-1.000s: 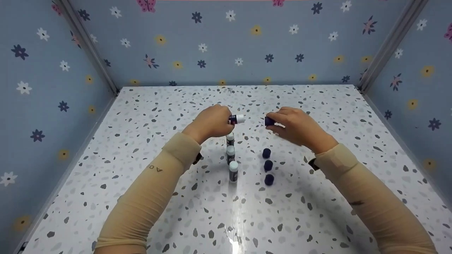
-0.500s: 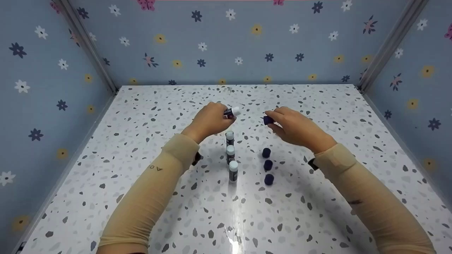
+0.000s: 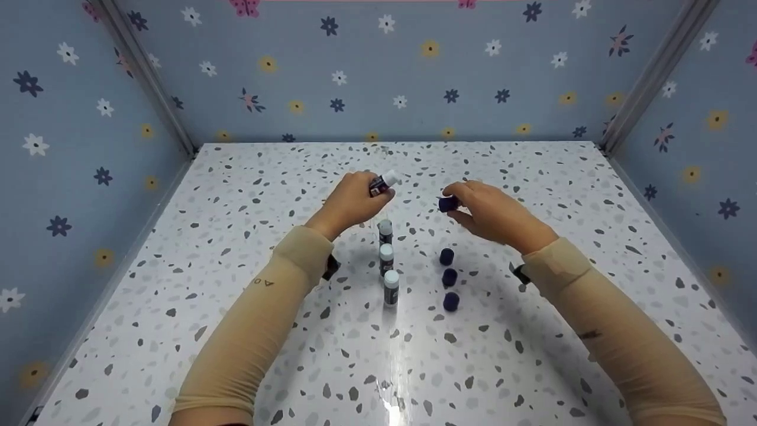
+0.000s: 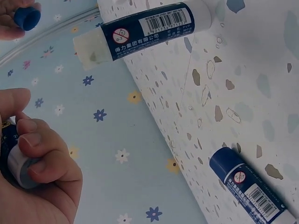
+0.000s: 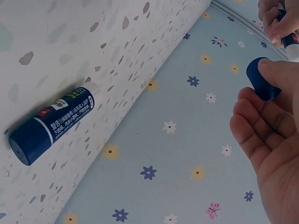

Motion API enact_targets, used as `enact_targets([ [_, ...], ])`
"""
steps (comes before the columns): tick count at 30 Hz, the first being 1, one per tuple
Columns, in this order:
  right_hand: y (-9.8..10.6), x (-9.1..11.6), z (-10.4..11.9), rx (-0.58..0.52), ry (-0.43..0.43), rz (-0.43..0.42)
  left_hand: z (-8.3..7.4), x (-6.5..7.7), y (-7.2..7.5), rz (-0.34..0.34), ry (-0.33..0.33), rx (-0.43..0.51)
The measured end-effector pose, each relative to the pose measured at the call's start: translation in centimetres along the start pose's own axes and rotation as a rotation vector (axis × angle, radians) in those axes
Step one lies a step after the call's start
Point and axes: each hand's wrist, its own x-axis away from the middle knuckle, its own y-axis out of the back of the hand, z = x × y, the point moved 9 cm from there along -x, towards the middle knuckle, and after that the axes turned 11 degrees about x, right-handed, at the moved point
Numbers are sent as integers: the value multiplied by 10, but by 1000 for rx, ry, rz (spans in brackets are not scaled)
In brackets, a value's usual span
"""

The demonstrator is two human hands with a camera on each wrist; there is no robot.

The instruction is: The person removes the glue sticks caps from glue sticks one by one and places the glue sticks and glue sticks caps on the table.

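My left hand [image 3: 353, 198] grips an uncapped glue stick [image 3: 378, 186], its white end tilted up and to the right. A dark blue cap [image 3: 447, 204] is pinched between thumb and fingers of my right hand [image 3: 494, 210]; the right wrist view shows this cap [image 5: 261, 79] apart from the stick. Between and nearer than the hands, three uncapped glue sticks [image 3: 387, 260] stand upright in a line. To their right runs a matching line of three blue caps [image 3: 449, 277]. Each wrist view also shows a blue-capped glue stick [image 4: 252, 186] [image 5: 51, 126] on the table.
The white speckled table [image 3: 266, 355] is bounded at the back by a blue flowered wall [image 3: 378, 77]. Similar panels rise at the left [image 3: 53, 195] and right [image 3: 704, 148], joined by grey corner posts. Light glares off the table's front middle.
The left hand has shifted slightly back, and its glue stick has turned from nearly level to tilted upward. The right hand, holding the cap, has barely moved.
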Motion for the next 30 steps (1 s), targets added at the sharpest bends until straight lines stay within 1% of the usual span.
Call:
enact_targets([
  [6,-10,-1,-4,-33,-26,27,6,1,-3,-7,-6,51],
  [13,-22,-1,-1,-18,0,37,9,2,-6,-5,-23,93],
  [21,-36,0,-2,17,0,79,15,3,-6,-21,-11,148],
  [26,-46,1,-4,21,-12,116,18,4,-8,-13,6,161],
  [30,-52,0,-5,19,-10,122,20,5,-8,-14,15,168],
])
